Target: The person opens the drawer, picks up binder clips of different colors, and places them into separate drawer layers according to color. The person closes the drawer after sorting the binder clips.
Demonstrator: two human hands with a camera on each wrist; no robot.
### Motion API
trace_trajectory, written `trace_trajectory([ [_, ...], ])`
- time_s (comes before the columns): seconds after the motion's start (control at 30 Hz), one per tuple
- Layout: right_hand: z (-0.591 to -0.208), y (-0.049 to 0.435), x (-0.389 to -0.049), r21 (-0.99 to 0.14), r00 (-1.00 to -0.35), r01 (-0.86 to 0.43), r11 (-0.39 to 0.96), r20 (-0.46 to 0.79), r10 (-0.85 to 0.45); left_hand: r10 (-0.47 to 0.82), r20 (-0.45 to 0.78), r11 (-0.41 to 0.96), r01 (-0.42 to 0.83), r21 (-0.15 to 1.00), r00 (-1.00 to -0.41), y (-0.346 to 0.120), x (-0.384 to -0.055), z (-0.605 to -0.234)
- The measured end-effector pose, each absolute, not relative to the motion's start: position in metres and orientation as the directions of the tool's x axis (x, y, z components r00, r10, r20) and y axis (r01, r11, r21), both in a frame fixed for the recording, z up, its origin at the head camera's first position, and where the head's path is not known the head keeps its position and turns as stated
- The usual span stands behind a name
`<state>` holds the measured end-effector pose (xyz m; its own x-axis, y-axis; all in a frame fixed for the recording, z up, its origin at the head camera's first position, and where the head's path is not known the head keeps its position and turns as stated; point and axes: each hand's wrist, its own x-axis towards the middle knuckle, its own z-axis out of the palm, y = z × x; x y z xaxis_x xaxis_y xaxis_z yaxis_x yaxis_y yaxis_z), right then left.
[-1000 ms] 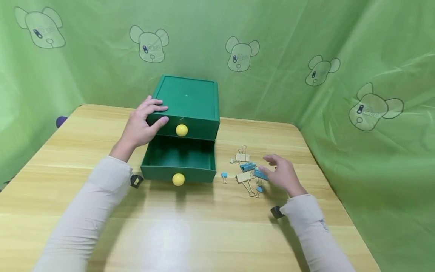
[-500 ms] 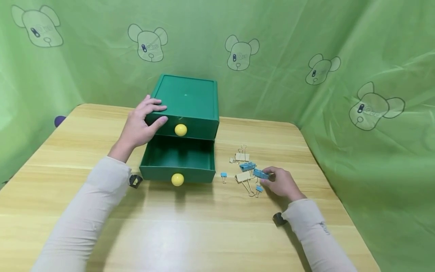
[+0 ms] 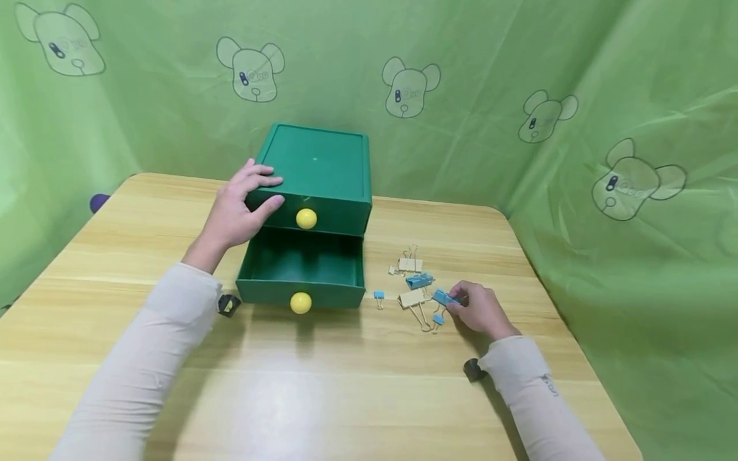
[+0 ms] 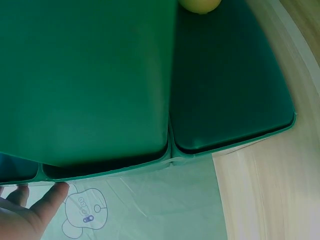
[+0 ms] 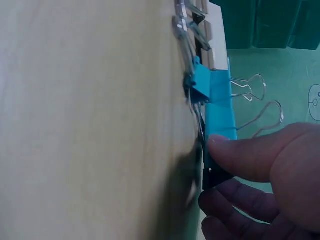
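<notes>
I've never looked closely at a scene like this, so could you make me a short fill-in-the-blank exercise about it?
1. The right hand pinches a binder clip whose colour is ____.
2. The left hand rests on a green cabinet whose round knobs are coloured ____.
3. Of the upper drawer and the lower drawer, the one pulled out is the ____.
4. In the head view, the other clips lie to the cabinet's ____.

Missing words: blue; yellow; lower; right.
</notes>
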<state>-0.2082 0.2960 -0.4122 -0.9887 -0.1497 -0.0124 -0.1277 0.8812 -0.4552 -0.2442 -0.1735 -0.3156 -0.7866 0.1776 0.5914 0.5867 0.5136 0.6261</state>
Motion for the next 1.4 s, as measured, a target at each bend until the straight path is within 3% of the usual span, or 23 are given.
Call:
trace_trajectory([
  [0.27,-0.404,0.299,-0.204,-0.521,-0.995,-0.06,0.851,-0.041,-0.095,0.177,0.592,0.519,0.586,0.622,-0.786,-0.174,-0.244,-0.316],
  [0.83,-0.383,0.286,-0.197,-0.554,-0.987,-0.16,0.817,0.09,-0.132,0.177,0.587,0.526,0.58,0.622,-0.79,-0.173,-0.244,-0.315],
  [1.4,-0.37,0.266,-0.19,-0.604,-0.984,-0.178,0.777,0.115,-0.136,0.175,0.584,0.518,0.579,0.63,-0.793,-0.174,-0.243,-0.315],
])
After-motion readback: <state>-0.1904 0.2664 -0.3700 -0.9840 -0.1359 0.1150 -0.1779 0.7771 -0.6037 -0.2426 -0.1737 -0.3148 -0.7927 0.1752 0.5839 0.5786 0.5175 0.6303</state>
